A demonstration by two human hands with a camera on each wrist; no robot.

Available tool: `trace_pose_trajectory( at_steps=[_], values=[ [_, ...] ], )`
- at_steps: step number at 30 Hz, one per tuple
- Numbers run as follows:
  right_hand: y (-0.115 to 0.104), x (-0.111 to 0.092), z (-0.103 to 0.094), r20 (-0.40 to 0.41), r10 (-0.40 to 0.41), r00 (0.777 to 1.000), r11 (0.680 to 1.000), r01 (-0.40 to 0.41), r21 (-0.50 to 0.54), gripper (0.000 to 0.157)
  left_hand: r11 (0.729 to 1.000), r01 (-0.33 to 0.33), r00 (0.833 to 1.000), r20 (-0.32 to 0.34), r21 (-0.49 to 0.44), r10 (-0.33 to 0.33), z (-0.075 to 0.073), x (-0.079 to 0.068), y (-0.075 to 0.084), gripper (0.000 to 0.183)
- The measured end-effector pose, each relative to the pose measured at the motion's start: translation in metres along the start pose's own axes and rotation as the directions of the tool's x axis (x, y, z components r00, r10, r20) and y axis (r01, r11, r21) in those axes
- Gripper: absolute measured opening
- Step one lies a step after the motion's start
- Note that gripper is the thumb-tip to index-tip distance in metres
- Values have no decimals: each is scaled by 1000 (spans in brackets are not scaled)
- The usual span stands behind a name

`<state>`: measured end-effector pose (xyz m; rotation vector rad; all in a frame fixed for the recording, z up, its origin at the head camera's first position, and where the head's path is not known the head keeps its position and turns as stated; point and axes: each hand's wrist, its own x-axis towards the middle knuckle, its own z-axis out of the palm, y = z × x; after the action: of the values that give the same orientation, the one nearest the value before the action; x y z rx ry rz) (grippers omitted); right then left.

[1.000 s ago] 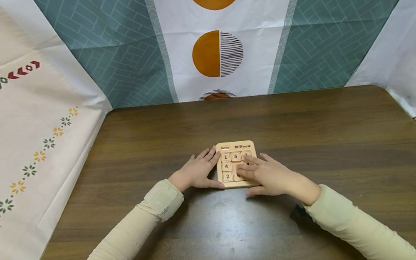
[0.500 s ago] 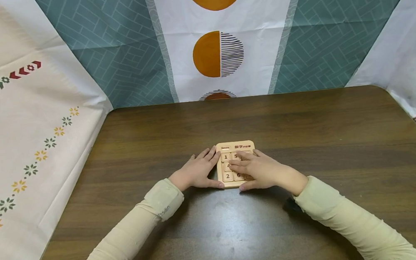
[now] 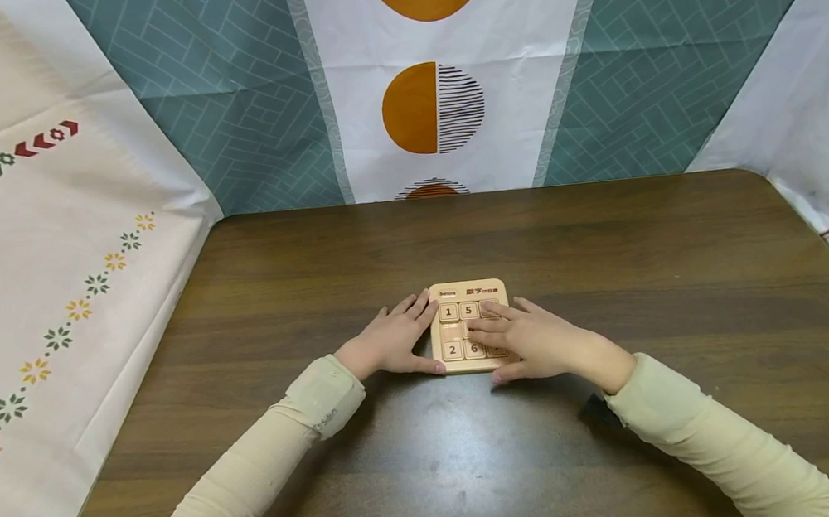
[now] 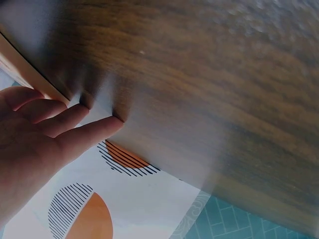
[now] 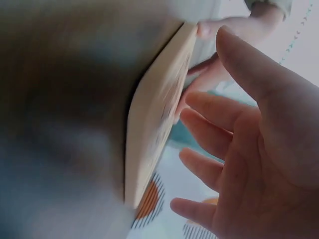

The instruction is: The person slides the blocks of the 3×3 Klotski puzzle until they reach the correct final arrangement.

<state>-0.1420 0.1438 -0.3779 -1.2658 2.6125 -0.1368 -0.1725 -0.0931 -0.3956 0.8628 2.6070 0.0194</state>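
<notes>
A light wooden number sliding puzzle [image 3: 453, 366] lies flat on the table, with square tiles in its frame. Tiles 1, 5, 2 and 6 can be read, and the middle row's left slot [image 3: 451, 331] shows no tile. The left hand [image 3: 393, 342] rests spread along the puzzle's left edge, its thumb at the near corner. Over the tiles on the right lies the right hand [image 3: 542, 342]. Its extended fingers [image 3: 487, 326] reach the middle of the grid and cover several tiles; its thumb lies past the near edge. In the right wrist view the puzzle [image 5: 159, 114] appears edge-on beside the fingers.
The brown wooden table [image 3: 310, 260] has its far edge against a patterned cloth [image 3: 268, 139]. An embroidered cream cloth [image 3: 50, 285] hangs at the left. A small black object [image 3: 600, 411] shows under the right sleeve cuff.
The right hand moved left across the tiles, then back right. Tile 4 has slid right out of the middle row's left slot, and the bare slot is now there. The left hand stayed still.
</notes>
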Motion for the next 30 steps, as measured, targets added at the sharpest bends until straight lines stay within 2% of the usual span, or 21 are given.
trace_pose_trajectory(
  at_steps=[5, 10, 18, 23, 30],
  values=[
    [-15, 2, 2, -3, -61, 998, 998, 61, -15, 67, 1000, -4, 1000, -2, -6, 4, 0, 0, 0, 103],
    [-23, 6, 4, -6, -84, 996, 995, 84, -45, 65, 1000, -6, 1000, -10, 2, 6, 0, -1, -1, 103],
    [-14, 16, 3, 22, -35, 999, 999, 36, -35, 64, 1000, -4, 1000, 0, -2, 4, 1, -1, -1, 103],
    [-6, 22, 1, 1, -31, 1000, 999, 31, -13, 62, 1000, -4, 1000, -4, 6, 4, 1, 0, -1, 103],
    [-8, 7, -2, -30, -42, 999, 999, 42, 4, 55, 1000, 1, 1000, 4, -2, -1, 2, -1, -1, 103]
  ],
)
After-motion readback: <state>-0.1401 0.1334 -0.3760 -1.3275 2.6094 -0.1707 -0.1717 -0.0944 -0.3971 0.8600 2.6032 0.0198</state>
